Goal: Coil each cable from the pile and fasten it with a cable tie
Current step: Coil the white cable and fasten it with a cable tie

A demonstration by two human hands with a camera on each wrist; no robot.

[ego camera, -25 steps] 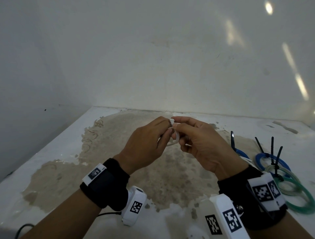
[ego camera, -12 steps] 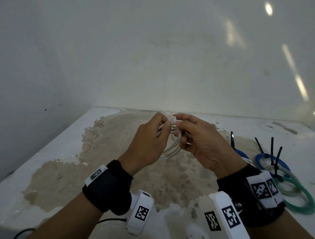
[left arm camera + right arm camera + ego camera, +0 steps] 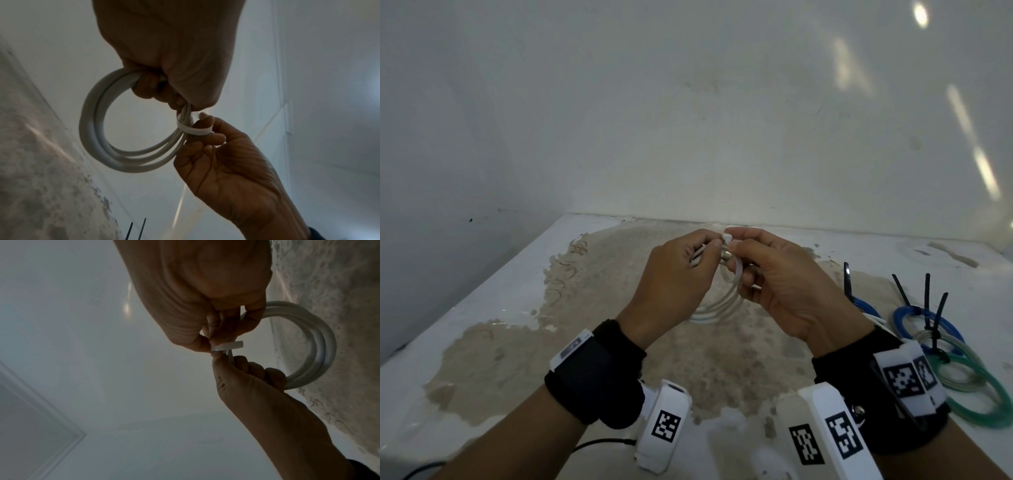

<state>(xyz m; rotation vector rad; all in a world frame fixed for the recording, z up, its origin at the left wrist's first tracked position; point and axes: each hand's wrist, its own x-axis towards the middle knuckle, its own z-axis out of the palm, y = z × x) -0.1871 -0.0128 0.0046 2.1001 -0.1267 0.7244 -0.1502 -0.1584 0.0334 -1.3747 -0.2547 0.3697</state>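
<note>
No readable writing, only square code tags on wristbands. Centre frame, above worktop (image 3: 482,308): left hand (image 3: 671,284) fingers curled round white cable coil (image 3: 98,146); right hand (image 3: 784,284) pinches white cable tie (image 3: 193,129) looped round it.

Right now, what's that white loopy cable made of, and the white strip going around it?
The white cable looks rubbery plastic on the outside: smooth, matte, bending into round loops without kinks. What is inside cannot be seen. The white tie looks like thin, stiff plastic, maybe nylon: a flat, slightly see-through band that keeps an open loop where the right hand pinches it. The left hand grips the coil.
</note>
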